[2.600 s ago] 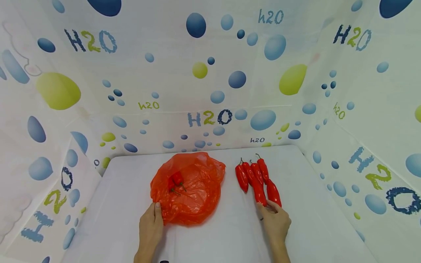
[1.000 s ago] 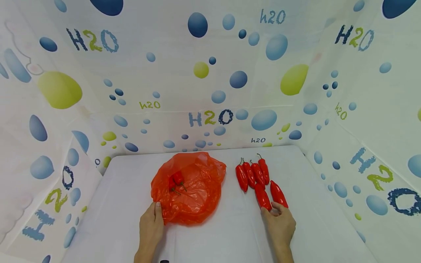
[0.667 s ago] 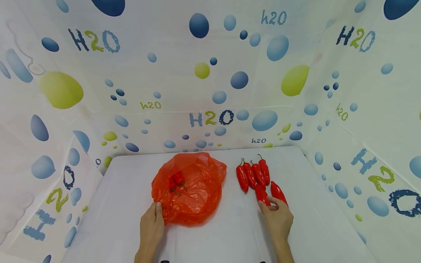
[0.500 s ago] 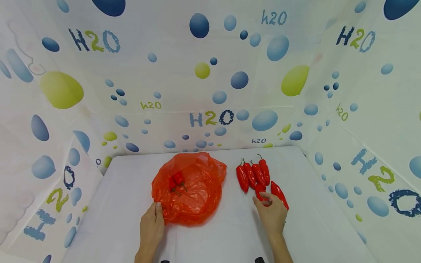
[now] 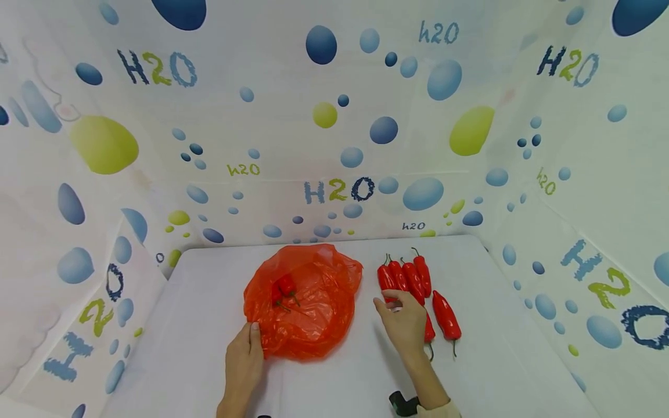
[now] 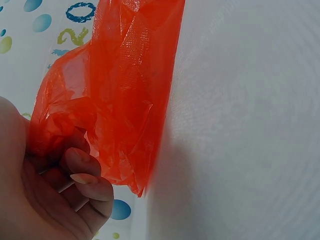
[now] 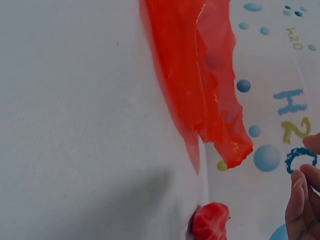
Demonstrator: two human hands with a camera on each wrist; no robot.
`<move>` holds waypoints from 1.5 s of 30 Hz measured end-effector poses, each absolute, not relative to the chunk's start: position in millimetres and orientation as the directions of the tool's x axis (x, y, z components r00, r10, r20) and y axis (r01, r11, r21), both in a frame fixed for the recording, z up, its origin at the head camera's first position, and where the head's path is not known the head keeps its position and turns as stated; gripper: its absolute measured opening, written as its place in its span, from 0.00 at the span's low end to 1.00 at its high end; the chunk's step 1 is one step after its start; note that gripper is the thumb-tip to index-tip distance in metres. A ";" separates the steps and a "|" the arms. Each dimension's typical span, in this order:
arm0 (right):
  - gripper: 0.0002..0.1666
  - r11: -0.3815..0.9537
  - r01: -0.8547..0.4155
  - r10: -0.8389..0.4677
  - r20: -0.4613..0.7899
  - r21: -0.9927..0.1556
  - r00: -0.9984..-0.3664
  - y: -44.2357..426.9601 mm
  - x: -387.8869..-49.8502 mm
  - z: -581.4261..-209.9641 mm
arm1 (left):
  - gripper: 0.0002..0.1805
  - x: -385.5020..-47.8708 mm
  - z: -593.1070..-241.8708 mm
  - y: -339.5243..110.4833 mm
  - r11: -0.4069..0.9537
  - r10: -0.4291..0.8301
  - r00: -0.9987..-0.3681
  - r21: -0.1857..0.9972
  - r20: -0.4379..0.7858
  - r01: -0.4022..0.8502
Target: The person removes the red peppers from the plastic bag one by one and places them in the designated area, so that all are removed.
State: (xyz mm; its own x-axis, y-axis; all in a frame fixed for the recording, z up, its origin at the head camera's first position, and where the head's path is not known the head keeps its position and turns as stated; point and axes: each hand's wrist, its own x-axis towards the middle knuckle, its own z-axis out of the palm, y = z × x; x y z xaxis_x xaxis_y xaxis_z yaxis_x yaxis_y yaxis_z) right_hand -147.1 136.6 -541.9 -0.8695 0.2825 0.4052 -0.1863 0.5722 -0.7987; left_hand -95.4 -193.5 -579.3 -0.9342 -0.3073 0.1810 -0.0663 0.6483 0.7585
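Observation:
My left hand (image 5: 244, 357) grips the near left rim of an orange-red plastic bag (image 5: 313, 331); in the left wrist view, the film of the bag (image 6: 125, 100) is bunched at its curled fingers (image 6: 87, 185). Inside the bag lie red chili peppers (image 5: 286, 284) with green stems. My right hand (image 5: 405, 325) is over the near end of a row of several red chili peppers (image 5: 413, 278), partly covering them. Its fingers (image 7: 297, 197) are loosely bent with nothing between them. One chili pepper (image 5: 430, 331) shows partly behind this hand; another chili pepper (image 5: 446, 316) lies farther right.
A white-covered table (image 5: 324, 389) bears everything. Behind it and at both sides stand white sheets (image 5: 282, 133) printed with blue and green drops. A dark wrist device (image 5: 402, 403) sits at the right forearm.
My right hand has come off the front chili pepper and moved left and away from me, to beside the pepper row. The left hand keeps its grip on the bag.

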 end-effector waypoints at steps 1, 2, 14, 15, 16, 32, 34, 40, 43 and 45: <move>0.15 0.573 -0.195 0.274 0.411 -0.796 -0.869 133.9 -148.5 -540.7 | 0.22 -95.3 -579.6 -193.4 0.647 -0.308 -0.934 0.760 0.180 -0.067; 0.16 0.570 -0.201 0.265 0.410 -0.796 -0.872 131.0 -149.6 -539.6 | 0.21 -95.3 -580.1 -193.4 0.648 -0.307 -0.933 0.759 0.186 -0.062; 0.15 0.598 -0.279 0.118 0.427 -0.751 -0.897 102.1 -169.4 -534.2 | 0.20 -94.9 -579.9 -193.2 0.662 -0.315 -0.919 0.749 0.238 -0.033; 0.16 0.592 -0.281 0.104 0.417 -0.755 -0.903 100.5 -170.6 -534.0 | 0.20 -94.9 -579.7 -193.1 0.662 -0.316 -0.919 0.749 0.234 -0.037; 0.17 0.586 -0.286 0.090 0.412 -0.758 -0.907 98.9 -172.1 -534.5 | 0.20 -94.8 -579.5 -193.0 0.662 -0.317 -0.920 0.749 0.231 -0.040; 0.16 0.627 -0.290 -0.018 0.359 -0.723 -0.933 74.7 -192.9 -548.3 | 0.20 -94.8 -578.7 -192.8 0.649 -0.326 -0.922 0.758 0.211 -0.056; 0.15 0.644 -0.282 -0.031 0.343 -0.711 -0.939 71.4 -196.3 -551.0 | 0.20 -94.6 -578.3 -192.5 0.647 -0.325 -0.923 0.760 0.204 -0.060; 0.15 0.670 -0.308 -0.073 0.353 -0.675 -0.933 60.8 -204.6 -557.3 | 0.20 -93.8 -576.3 -192.0 0.649 -0.318 -0.926 0.759 0.204 -0.056; 0.16 0.670 -0.299 -0.096 0.320 -0.679 -0.943 54.2 -208.2 -557.2 | 0.20 -93.8 -576.3 -192.4 0.653 -0.319 -0.924 0.756 0.210 -0.054; 0.16 0.666 -0.292 -0.111 0.296 -0.687 -0.949 49.8 -210.4 -556.3 | 0.20 -94.1 -576.4 -192.6 0.652 -0.322 -0.922 0.757 0.215 -0.051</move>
State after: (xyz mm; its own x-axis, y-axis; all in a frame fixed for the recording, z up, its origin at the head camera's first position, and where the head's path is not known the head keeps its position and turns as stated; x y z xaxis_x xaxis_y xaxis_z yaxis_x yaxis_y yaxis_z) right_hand -210.4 49.8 -556.3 -0.9488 -0.1106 0.2959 -0.2917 0.6660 -0.6865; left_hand -94.1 -192.6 -576.4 -0.9218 -0.3223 0.2155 -0.0511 0.6519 0.7566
